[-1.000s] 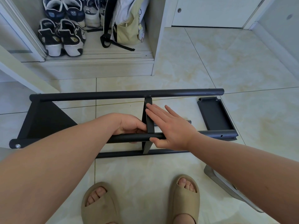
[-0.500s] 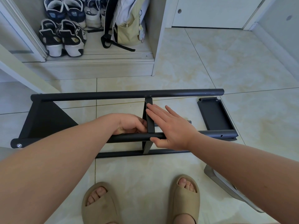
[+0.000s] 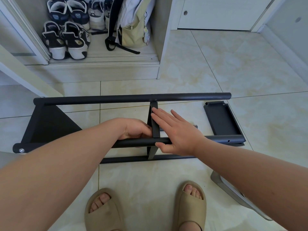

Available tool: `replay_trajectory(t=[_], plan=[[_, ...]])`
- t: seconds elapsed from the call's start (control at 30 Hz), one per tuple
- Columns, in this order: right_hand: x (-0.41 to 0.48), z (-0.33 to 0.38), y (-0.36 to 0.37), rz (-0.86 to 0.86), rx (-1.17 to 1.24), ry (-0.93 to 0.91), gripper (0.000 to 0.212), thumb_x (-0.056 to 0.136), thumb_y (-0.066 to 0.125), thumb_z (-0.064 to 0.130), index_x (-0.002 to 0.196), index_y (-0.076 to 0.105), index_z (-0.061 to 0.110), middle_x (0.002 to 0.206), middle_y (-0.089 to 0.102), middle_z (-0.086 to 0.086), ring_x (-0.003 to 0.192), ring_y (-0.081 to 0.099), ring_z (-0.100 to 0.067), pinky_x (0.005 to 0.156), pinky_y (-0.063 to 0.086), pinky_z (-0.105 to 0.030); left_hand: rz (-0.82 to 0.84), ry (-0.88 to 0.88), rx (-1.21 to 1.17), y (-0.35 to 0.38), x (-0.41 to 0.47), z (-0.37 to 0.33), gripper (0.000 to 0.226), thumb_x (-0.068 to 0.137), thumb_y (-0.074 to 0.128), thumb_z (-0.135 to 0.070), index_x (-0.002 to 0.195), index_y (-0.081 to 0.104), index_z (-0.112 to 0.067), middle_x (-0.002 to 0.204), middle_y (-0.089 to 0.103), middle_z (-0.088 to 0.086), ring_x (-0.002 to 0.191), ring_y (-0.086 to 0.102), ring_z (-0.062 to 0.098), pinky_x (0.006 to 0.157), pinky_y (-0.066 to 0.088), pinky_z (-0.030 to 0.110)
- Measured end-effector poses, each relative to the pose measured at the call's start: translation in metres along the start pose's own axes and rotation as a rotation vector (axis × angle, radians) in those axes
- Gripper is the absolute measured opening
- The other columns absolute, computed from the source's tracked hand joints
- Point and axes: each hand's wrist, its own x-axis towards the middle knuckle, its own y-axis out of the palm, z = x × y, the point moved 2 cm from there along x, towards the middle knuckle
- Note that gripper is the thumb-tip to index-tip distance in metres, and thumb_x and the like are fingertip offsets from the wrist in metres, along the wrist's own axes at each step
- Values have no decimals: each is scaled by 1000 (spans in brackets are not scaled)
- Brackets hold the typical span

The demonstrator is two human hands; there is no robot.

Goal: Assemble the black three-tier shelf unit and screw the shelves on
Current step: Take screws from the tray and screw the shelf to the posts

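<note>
Since the earlier frames almost nothing has been moved: both hands are kept at the same spot, and only the left end of the shelf unit [image 3: 100, 99] is seen shifted a trace to the right. Nearest, below the hands, two beige sandals [image 3: 190, 205] are planted on the tiled floor [image 3: 216, 64]. A grey metal piece [image 3: 221, 182] is partly hidden under the right forearm. The unit is laid on its side across the floor, directly under both hands. Its lowest pole [image 3: 126, 159] runs just below the wrists, and a raised pole [image 3: 223, 139] passes beneath the palms. The right hand [image 3: 180, 132] is laid flat, fingers straight along the right face of the middle shelf [image 3: 155, 125], with the thumb set against the raised pole. The left hand [image 3: 136, 129] is pressed to the left face of that shelf with fingers curled; the fingertips are hidden, so whether anything is gripped cannot be told. Far left of the left hand, an end shelf [image 3: 48, 124] is already fixed, a screw head [image 3: 21, 150] showing at its near corner. Right of the right hand, a loose shelf [image 3: 221, 119] lies flat on the tiles. Beyond the fingertips runs the far pole [image 3: 191, 96]. Farthest off, up-left of the hands, shoes [image 3: 66, 40] and a bag [image 3: 133, 30] are kept in an open cabinet
</note>
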Motion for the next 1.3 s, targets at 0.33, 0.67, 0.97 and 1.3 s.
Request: replay_trajectory(t=[0.33, 0.67, 0.97, 1.3], plan=[[1, 0, 0, 8, -9, -2, 91, 91, 32, 65, 162, 10, 14, 169, -2, 1, 156, -1, -13, 127, 0, -38, 11, 16, -72, -2, 2, 2, 34, 92, 49, 3, 124, 61, 0, 109, 66, 13, 96, 63, 21, 88, 51, 30], [0, -1, 2, -23, 0, -4, 91, 90, 31, 66, 162, 15, 12, 169, 4, 0, 156, 5, -15, 127, 4, -40, -21, -9, 12, -1, 3, 2, 13, 93, 58, -9, 88, 70, -13, 72, 68, 2, 59, 62, 11, 57, 48, 22], [1, -1, 1, -8, -7, -3, 92, 89, 29, 66, 162, 12, 13, 170, 1, 0, 156, 2, -14, 128, 3, -40, 35, 20, -68, -1, 2, 3, 31, 91, 50, 2, 86, 75, -14, 99, 69, 11, 90, 64, 20, 92, 48, 36], [1, 0, -1, 6, -12, 0, 91, 90, 34, 64, 162, 11, 13, 170, 0, 1, 156, 1, -14, 127, 0, -38, 8, -98, 1, 0, -1, 1, 12, 96, 51, -11, 101, 60, -16, 79, 57, 2, 68, 51, 13, 64, 42, 27]])
